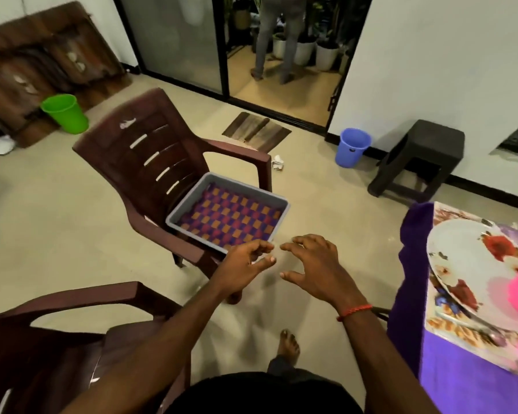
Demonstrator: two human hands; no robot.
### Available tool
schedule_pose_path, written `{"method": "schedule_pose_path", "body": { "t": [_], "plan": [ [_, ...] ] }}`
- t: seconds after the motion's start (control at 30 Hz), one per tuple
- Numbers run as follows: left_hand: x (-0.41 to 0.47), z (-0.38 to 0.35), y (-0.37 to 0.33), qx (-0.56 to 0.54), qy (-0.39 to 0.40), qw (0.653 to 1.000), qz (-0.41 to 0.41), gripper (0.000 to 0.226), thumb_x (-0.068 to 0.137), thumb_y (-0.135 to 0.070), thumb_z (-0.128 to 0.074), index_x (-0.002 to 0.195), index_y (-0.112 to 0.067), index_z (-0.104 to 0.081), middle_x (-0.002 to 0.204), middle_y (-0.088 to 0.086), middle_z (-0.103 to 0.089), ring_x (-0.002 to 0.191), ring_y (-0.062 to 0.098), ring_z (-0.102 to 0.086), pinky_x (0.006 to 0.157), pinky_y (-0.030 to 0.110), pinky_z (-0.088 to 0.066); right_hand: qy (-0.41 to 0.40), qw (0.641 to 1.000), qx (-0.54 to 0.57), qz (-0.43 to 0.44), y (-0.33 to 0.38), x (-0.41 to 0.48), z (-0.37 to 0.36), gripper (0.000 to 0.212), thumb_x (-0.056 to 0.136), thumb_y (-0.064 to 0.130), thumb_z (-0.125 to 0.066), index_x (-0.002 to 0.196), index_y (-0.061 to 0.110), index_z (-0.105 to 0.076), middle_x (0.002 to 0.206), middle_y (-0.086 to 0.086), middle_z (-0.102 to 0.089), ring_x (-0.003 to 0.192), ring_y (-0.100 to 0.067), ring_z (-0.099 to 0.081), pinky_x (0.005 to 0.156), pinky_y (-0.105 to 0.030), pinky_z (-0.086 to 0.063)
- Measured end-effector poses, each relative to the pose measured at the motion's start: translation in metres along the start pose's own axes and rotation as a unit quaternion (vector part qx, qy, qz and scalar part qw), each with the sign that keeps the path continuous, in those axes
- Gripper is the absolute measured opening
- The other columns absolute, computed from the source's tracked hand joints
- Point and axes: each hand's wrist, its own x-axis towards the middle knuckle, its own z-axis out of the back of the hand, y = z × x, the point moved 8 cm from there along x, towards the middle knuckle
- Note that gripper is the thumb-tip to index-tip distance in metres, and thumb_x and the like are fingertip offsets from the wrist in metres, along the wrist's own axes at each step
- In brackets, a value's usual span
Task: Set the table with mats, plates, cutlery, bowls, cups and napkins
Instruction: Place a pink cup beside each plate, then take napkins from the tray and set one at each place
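The left hand (pixel 245 261) and right hand (pixel 314 270) are hovering empty, fingers loosely apart, by the near edge of the grey tray (pixel 192 191) holding the checked mat (pixel 228 218).

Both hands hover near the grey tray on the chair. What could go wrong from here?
The grey plastic tray sits at the front edge of the brown plastic chair; tugging the purple-and-orange woven mat with the left hand and right hand could tip it off. The white floral plate lies near the edge of the purple-clothed table; a swinging right arm might knock it.
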Motion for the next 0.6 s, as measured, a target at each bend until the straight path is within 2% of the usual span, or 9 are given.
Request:
{"method": "schedule_pose_path", "body": {
  "t": [0.13, 0.27, 0.37, 0.5, 0.6],
  "plan": [
    [0.046, -0.002, 0.001, 0.050, 0.001, 0.998, 0.023, 0.042, 0.090, -0.047, -0.071, 0.127, -0.026, -0.068, 0.119, -0.014, -0.070, 0.109, 0.002, -0.065, 0.096, 0.034, -0.056, 0.003, 1.000, 0.013, 0.024, -0.028, 0.053, 0.010, 0.060, 0.086, 0.057, -0.066, 0.140, 0.036, -0.051, 0.146, 0.005, -0.047, 0.137, -0.018, -0.033, 0.108, -0.037, -0.026],
    [0.078, -0.003, 0.003, 0.041, -0.030, 0.998, 0.039, 0.033, 0.093, -0.035, -0.072, 0.123, -0.023, -0.068, 0.113, -0.015, -0.071, 0.102, -0.001, -0.067, 0.091, 0.031, -0.058, 0.042, 0.997, 0.040, 0.043, -0.050, 0.090, 0.002, 0.062, 0.086, 0.058, -0.066, 0.141, 0.033, -0.051, 0.147, 0.005, -0.047, 0.137, -0.018, -0.033, 0.108, -0.037, -0.028],
    [0.089, -0.004, 0.014, 0.027, -0.045, 0.997, 0.065, 0.038, 0.093, -0.036, -0.072, 0.126, -0.018, -0.067, 0.115, -0.011, -0.071, 0.105, 0.003, -0.067, 0.093, 0.035, -0.059, 0.078, 0.994, 0.061, 0.052, -0.063, 0.113, -0.009, 0.064, 0.086, 0.059, -0.066, 0.142, 0.032, -0.051, 0.147, 0.005, -0.048, 0.137, -0.018, -0.035, 0.109, -0.037, -0.029],
    [0.101, 0.005, 0.029, 0.018, -0.071, 0.993, 0.097, 0.026, 0.094, -0.032, -0.072, 0.119, -0.024, -0.068, 0.111, -0.015, -0.071, 0.103, 0.000, -0.067, 0.093, 0.035, -0.058, 0.112, 0.986, 0.102, 0.073, -0.067, 0.148, -0.014, 0.063, 0.086, 0.056, -0.069, 0.142, 0.029, -0.051, 0.147, 0.004, -0.048, 0.138, -0.018, -0.035, 0.110, -0.036, -0.029],
    [0.117, 0.017, 0.045, -0.002, -0.088, 0.989, 0.118, 0.025, 0.095, -0.031, -0.071, 0.119, -0.024, -0.068, 0.112, -0.013, -0.072, 0.102, 0.002, -0.068, 0.091, 0.038, -0.059, 0.132, 0.982, 0.092, 0.100, -0.064, 0.181, -0.019, 0.063, 0.087, 0.056, -0.068, 0.141, 0.029, -0.051, 0.146, 0.004, -0.048, 0.137, -0.018, -0.035, 0.111, -0.037, -0.028]
  ]
}}
